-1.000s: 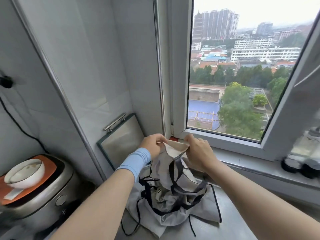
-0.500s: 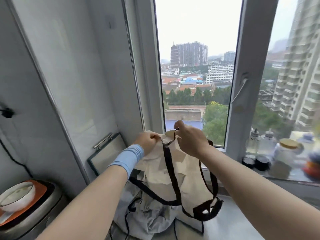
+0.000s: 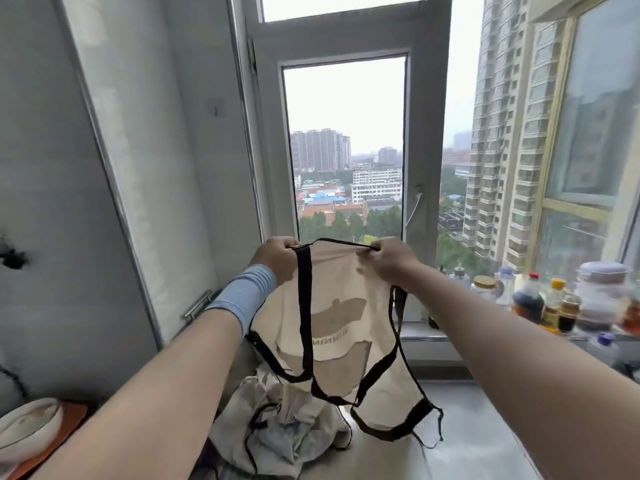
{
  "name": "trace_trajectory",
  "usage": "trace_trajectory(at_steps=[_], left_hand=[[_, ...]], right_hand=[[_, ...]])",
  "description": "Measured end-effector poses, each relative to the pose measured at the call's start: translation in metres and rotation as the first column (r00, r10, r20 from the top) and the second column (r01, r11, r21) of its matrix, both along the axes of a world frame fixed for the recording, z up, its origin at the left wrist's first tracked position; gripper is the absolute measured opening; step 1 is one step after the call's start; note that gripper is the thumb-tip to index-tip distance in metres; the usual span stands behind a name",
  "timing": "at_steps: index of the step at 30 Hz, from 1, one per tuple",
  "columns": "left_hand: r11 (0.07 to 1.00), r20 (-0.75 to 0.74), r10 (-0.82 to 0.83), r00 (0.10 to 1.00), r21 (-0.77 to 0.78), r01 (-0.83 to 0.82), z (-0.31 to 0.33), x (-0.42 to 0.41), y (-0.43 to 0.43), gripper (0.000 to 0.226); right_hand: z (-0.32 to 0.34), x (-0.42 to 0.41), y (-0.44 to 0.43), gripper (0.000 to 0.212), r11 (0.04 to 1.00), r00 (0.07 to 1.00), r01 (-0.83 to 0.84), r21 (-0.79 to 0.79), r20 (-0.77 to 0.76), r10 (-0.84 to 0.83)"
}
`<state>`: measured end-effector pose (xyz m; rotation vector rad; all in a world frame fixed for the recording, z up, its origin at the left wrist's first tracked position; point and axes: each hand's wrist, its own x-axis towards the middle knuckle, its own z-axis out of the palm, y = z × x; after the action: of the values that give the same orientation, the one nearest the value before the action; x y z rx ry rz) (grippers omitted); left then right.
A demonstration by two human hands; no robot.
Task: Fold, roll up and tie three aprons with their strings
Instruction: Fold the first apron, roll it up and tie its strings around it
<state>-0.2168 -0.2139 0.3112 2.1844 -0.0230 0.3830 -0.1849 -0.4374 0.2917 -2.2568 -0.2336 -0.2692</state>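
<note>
Beige cloth apron (image 3: 341, 317) held up before the window, top corners pinched by left hand (image 3: 277, 259) and right hand (image 3: 393, 259), lower edge down at the grey counter (image 3: 485, 445). Likely snag: dangling black straps (image 3: 304, 306) looped over the crumpled pale heap (image 3: 294, 427), apt to drag it. Number of aprons in that heap unclear; fingertips hidden by cloth.

A beige apron (image 3: 343, 289) hangs upright and spread wide, its top corners pinched by the left hand (image 3: 277, 259) at 10 o'clock and the right hand (image 3: 393, 259) at 2 o'clock. A faint print shows through it in reverse. Its black straps (image 3: 304, 306) droop in loops across its face, down to the bench (image 3: 478, 441). At its 7 o'clock lies a crumpled pale heap of aprons (image 3: 287, 424) with thin black strings.
</note>
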Motion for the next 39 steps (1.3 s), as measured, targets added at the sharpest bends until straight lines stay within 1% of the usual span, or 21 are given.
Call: trace_trajectory(at_steps=[1,2,4,6,7,8,9,11,13,15,17,19,21,24,26,27,30,32,34,37,39], left_hand=[[1.0,-0.021,-0.015,1.0,0.015,0.016,0.007,-0.012,-0.004,0.019],[0.999,-0.037,-0.035,0.999,0.039,0.036,0.014,-0.023,-0.008,0.022],[0.985,-0.125,-0.013,0.992,0.17,0.034,0.028,-0.038,-0.015,0.034],[0.976,-0.167,0.001,0.986,0.217,0.036,0.053,-0.057,-0.017,0.035],[0.974,-0.22,-0.041,0.975,0.209,0.088,0.065,-0.061,-0.014,0.03],[0.945,-0.287,-0.107,0.952,0.269,0.188,0.079,-0.069,-0.012,0.026],[0.94,-0.385,-0.162,0.909,0.22,0.261,0.088,-0.077,-0.01,0.028],[0.96,-0.523,-0.23,0.821,0.018,0.281,0.097,-0.091,-0.007,0.031],[0.966,-0.491,-0.186,0.851,0.065,0.249,0.092,-0.085,-0.007,0.029],[0.971,-0.333,-0.119,0.935,0.156,0.179,0.082,-0.072,-0.01,0.022],[0.977,-0.187,-0.098,0.977,0.169,0.13,0.066,-0.057,-0.016,0.017],[0.947,-0.06,-0.07,0.996,0.31,0.085,0.045,-0.048,-0.022,0.016],[0.872,0.025,0.021,0.999,0.489,-0.03,0.025,-0.046,-0.03,0.022],[0.846,-0.014,0.135,0.991,0.521,-0.108,-0.008,-0.023,-0.038,0.025],[0.869,-0.136,0.17,0.976,0.487,-0.084,-0.031,-0.002,-0.045,0.027],[0.891,-0.207,0.164,0.964,0.451,-0.055,-0.04,0.007,-0.05,0.026],[0.959,-0.435,0.123,0.892,0.283,0.006,-0.069,0.039,-0.066,0.018],[0.978,-0.486,0.12,0.866,0.209,-0.018,-0.094,0.066,-0.073,0.019],[0.989,-0.484,0.117,0.867,0.139,-0.055,-0.125,0.097,-0.076,0.026],[0.976,-0.433,0.112,0.894,0.217,-0.018,-0.175,0.144,-0.08,0.033],[0.96,-0.421,0.102,0.901,0.28,0.022,-0.205,0.166,-0.086,0.039]], right_hand=[[0.007,-0.014,-0.002,0.029,0.992,0.998,-0.041,0.122,-0.049,0.048],[0.013,-0.026,-0.005,0.029,0.982,0.994,-0.06,0.181,-0.085,0.076],[0.031,-0.055,-0.014,0.037,0.986,0.976,-0.092,0.141,-0.181,0.117],[0.053,-0.083,-0.028,0.042,0.982,0.923,-0.143,0.125,-0.342,0.178],[0.066,-0.096,-0.035,0.037,0.975,0.878,-0.151,0.161,-0.431,0.207],[0.078,-0.11,-0.041,0.029,0.969,0.839,-0.139,0.203,-0.495,0.224],[0.088,-0.118,-0.046,0.025,0.967,0.823,-0.113,0.228,-0.524,0.22],[0.102,-0.127,-0.053,0.022,0.967,0.825,-0.085,0.242,-0.527,0.205],[0.107,-0.126,-0.055,0.016,0.978,0.829,-0.099,0.182,-0.529,0.182],[0.1,-0.115,-0.059,0.012,0.989,0.923,-0.085,-0.118,-0.383,0.034],[0.085,-0.103,-0.06,0.014,0.906,0.994,0.077,-0.415,-0.043,-0.104],[0.064,-0.09,-0.065,0.017,0.807,0.972,0.228,-0.545,0.177,-0.155],[0.039,-0.076,-0.073,0.021,0.734,0.945,0.318,-0.6,0.266,-0.192],[0.004,-0.053,-0.082,0.021,0.59,0.922,0.382,-0.711,0.34,-0.187],[-0.016,-0.036,-0.084,0.022,0.519,0.926,0.377,-0.767,0.326,-0.191],[-0.026,-0.026,-0.084,0.022,0.513,0.932,0.361,-0.779,0.289,-0.217],[-0.06,0.012,-0.083,0.012,0.594,0.936,0.298,-0.747,0.105,-0.337],[-0.087,0.042,-0.084,0.011,0.686,0.93,0.267,-0.677,-0.005,-0.368],[-0.112,0.072,-0.085,0.014,0.74,0.926,0.254,-0.623,-0.065,-0.373],[-0.157,0.124,-0.089,0.023,0.797,0.928,0.232,-0.558,-0.117,-0.353],[-0.189,0.153,-0.09,0.034,0.832,0.936,0.152,-0.533,-0.193,-0.295]])
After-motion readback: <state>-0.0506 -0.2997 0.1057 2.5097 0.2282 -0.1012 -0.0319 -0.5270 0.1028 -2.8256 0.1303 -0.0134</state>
